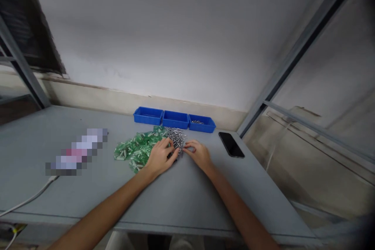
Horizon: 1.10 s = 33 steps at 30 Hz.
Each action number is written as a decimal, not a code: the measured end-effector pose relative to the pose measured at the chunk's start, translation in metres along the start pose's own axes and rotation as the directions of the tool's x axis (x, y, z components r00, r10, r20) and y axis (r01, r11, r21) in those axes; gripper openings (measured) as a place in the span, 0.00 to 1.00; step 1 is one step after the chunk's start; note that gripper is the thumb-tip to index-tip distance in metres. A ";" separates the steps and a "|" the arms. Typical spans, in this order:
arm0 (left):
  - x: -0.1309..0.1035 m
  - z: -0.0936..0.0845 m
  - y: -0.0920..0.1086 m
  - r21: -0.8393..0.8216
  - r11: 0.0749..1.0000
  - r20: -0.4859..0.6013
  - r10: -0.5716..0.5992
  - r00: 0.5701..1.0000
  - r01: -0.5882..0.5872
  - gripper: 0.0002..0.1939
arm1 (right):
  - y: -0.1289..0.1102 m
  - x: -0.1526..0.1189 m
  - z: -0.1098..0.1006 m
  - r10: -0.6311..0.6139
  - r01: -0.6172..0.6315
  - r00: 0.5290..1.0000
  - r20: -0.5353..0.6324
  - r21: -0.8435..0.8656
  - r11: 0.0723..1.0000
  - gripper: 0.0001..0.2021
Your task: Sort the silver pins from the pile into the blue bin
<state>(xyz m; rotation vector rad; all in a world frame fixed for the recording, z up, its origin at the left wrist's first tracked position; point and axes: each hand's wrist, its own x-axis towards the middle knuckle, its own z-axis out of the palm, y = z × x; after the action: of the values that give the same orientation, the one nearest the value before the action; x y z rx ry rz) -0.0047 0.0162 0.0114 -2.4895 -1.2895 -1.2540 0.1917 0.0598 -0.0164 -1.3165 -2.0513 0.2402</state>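
Note:
A pile of thin, shiny metal pins (176,136) lies on the grey table in front of me; their exact kind is too small to tell. My left hand (160,155) rests at the pile's left side, thumb and fingers apart, partly over a green plastic bag (140,144) that holds more metal pieces. From the right, my right hand (199,154) reaches the pile's edge with thumb and fingertips pinched together. Whatever sits in that pinch is too small to make out.
Behind the pile stand three joined blue trays: a left one (148,120), a middle one (175,124) and a right one (202,128) with some metal pieces inside. A black phone (231,145) lies at right. At left is a blurred-out object (80,150) with a white cable (35,196).

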 end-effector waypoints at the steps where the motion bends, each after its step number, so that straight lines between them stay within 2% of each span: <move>1: 0.000 0.000 0.002 -0.002 1.000 0.009 -0.001 1.000 0.001 0.17 | -0.001 0.000 0.000 -0.002 0.002 1.000 -0.007 0.009 1.000 0.10; 7: 0.001 -0.001 0.006 -0.002 1.000 0.015 -0.005 1.000 0.005 0.18 | -0.008 -0.001 0.000 0.028 -0.023 0.997 -0.076 0.072 0.997 0.10; 13: 0.004 -0.006 -0.002 -0.050 0.997 0.064 -0.057 0.996 0.060 0.18 | -0.010 0.002 -0.002 0.056 -0.051 0.997 -0.053 0.093 0.994 0.10; 17: 0.004 -0.005 -0.002 -0.064 0.998 0.143 -0.015 0.990 0.024 0.18 | -0.012 0.002 -0.003 0.054 -0.053 0.998 -0.016 0.044 0.998 0.10; 22: 0.001 0.000 0.007 -0.056 0.998 0.181 0.033 0.983 -0.023 0.14 | -0.018 0.000 -0.008 0.007 -0.007 1.000 -0.013 0.021 1.000 0.08; 28: 0.001 -0.001 0.009 -0.016 0.997 0.098 -0.071 0.993 0.073 0.09 | -0.031 0.001 -0.013 -0.001 0.011 0.999 -0.051 0.204 0.979 0.08; 30: 0.002 -0.001 0.006 0.009 0.994 0.072 -0.105 0.992 0.105 0.10 | -0.034 0.002 -0.015 0.053 -0.033 0.997 -0.060 0.292 0.956 0.09; 33: 0.004 -0.002 0.000 0.008 0.994 0.046 -0.110 0.993 0.110 0.11 | -0.037 0.003 -0.017 0.217 -0.193 0.976 -0.006 0.433 0.881 0.12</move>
<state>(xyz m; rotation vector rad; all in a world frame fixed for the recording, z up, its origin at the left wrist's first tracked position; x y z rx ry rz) -0.0044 0.0177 0.0153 -2.4893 -1.4579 -1.2188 0.1744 0.0414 0.0162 -1.2376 -1.6818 0.7044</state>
